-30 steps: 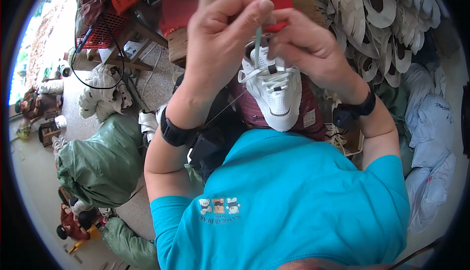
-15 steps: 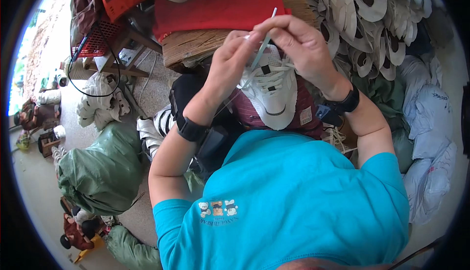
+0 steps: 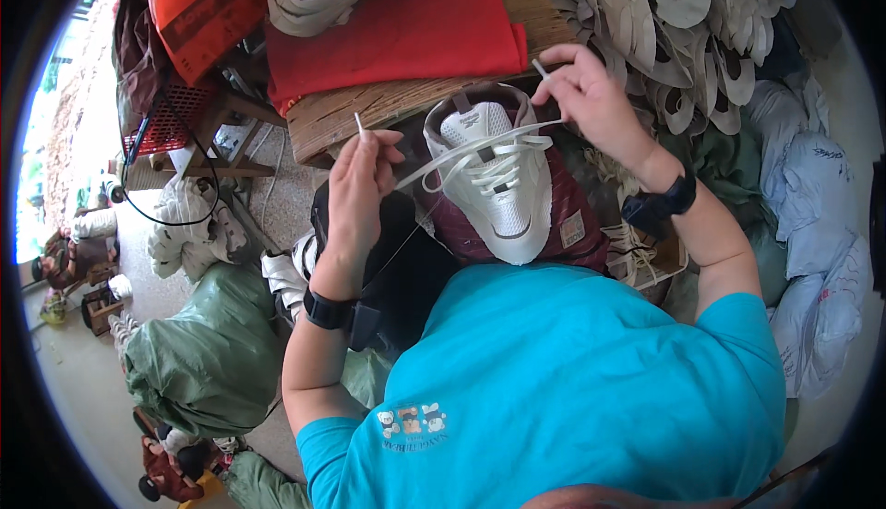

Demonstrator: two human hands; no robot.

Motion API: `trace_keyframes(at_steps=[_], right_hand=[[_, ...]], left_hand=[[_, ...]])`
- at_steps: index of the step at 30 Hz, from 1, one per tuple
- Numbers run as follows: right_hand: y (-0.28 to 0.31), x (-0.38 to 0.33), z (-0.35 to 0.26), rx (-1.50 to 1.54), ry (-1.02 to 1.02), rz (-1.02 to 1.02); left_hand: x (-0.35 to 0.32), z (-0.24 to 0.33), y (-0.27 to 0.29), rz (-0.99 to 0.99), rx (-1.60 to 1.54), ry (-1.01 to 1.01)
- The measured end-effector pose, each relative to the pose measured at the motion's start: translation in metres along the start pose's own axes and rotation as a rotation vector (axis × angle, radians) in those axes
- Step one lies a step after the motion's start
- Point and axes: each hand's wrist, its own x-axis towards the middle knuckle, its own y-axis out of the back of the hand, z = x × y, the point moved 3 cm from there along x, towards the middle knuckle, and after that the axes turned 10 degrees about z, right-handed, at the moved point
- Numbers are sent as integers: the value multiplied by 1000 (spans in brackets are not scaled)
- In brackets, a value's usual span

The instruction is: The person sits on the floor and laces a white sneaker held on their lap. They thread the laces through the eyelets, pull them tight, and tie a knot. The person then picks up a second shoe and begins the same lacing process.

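Observation:
A white lace-up shoe upper (image 3: 517, 215) lies toe toward me on a maroon striped cloth (image 3: 577, 204), at the table's near edge. Its white shoelace (image 3: 472, 146) stretches across the tongue between my two hands. My left hand (image 3: 358, 186), left of the upper, pinches one end, and the lace tip sticks up above the thumb. To the upper's right, my right hand (image 3: 595, 107) grips the other end, its tip poking out past the fingers. Loose lacing crosses the lower eyelets.
On the wooden table (image 3: 397, 98), a red cloth (image 3: 388, 52) carries beige uppers (image 3: 318, 15). Many more uppers (image 3: 683, 11) are heaped at the far right. Green sacks (image 3: 208, 352) stand at left, white bags (image 3: 808, 223) at right. People (image 3: 166, 458) sit farther off.
My hands, close together above the upper before, have moved apart to either side. The lace is now drawn out between them, and the tongue shows.

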Motion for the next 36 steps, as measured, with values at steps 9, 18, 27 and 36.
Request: trace_keyframes(at_steps=[9, 18, 27, 36], right_hand=[[-4, -22, -13, -276, 56, -156], [-12, -21, -21, -635, 260, -165], [-29, -27, -35, -775, 612, -175], [-24, -18, -21, -672, 388, -228]], left_hand=[[-4, -10, -14, -57, 247, -112], [-10, -1, -28, 16, 468, -292], [-19, -8, -27, -78, 736, -398], [-17, -13, -40, -65, 637, -139]])
